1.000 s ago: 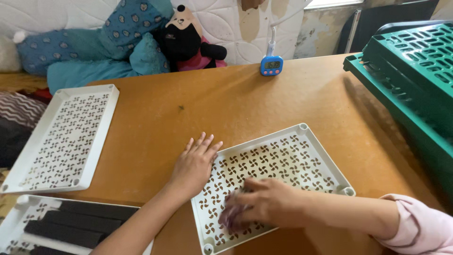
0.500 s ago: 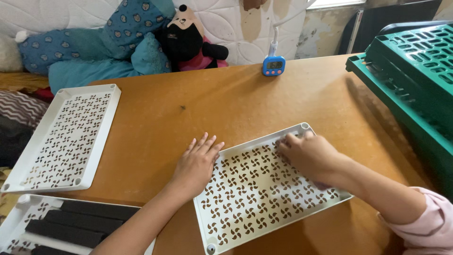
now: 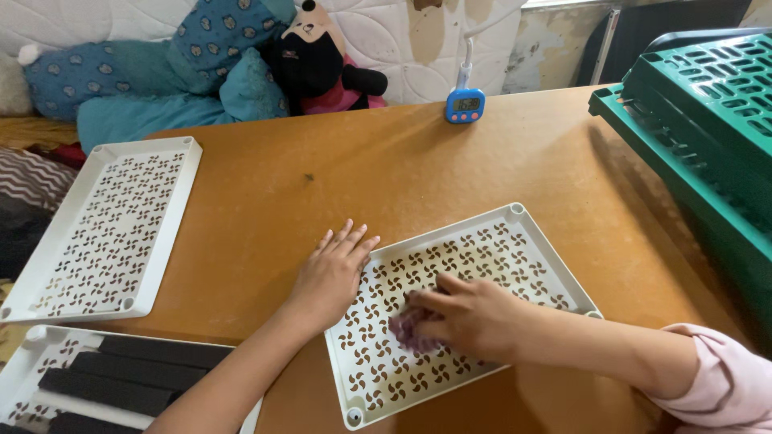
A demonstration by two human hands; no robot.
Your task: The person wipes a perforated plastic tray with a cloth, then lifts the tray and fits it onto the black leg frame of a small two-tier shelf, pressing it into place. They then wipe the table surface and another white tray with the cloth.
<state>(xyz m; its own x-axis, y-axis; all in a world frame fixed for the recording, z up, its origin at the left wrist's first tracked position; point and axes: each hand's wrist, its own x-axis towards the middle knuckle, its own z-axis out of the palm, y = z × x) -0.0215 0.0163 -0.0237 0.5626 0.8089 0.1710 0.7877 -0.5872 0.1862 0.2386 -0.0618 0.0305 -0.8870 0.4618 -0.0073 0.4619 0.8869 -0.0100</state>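
A white perforated tray (image 3: 515, 241) with a pinwheel cut-out pattern lies on the wooden table in front of me. My left hand (image 3: 331, 273) rests flat on the tray's left edge, fingers spread, pinning it down. My right hand (image 3: 470, 315) presses a small purple cloth (image 3: 408, 329) onto the middle of the tray, fingers closed over it. The cloth is mostly hidden under the hand.
A second white perforated tray (image 3: 112, 225) lies at the left. A third tray (image 3: 32, 362) at the bottom left holds black bars (image 3: 145, 354). Green crates (image 3: 700, 137) are stacked at the right. A blue timer (image 3: 466, 104), plush toys (image 3: 318, 60) and pillows stand at the back.
My right hand slid with the cloth from the tray's near left part to its far right corner, then back to the middle. The left hand stayed put.
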